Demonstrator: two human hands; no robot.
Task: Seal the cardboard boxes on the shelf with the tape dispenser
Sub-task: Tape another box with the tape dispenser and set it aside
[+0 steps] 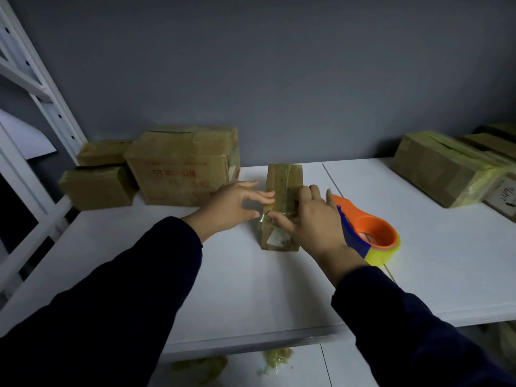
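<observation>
Pressing the small cardboard box (pixel 283 180) on the white shelf (pixel 418 269), left hand (pixel 234 208) and right hand (pixel 312 219) both have fingers spread, flat against it. The tape dispenser (pixel 371 233) lies just beside the right hand.

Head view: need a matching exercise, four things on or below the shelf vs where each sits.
Things:
1. tape dispenser
2. narrow box
3. red-printed box
4. tape scraps

Places:
A. back left, by the wall
B. below the front edge of the shelf
C. centre, touched by the left hand and the right hand
D. lying just right of the right hand

Pairs: 1-D, 2-C, 3-A, 4-B
</observation>
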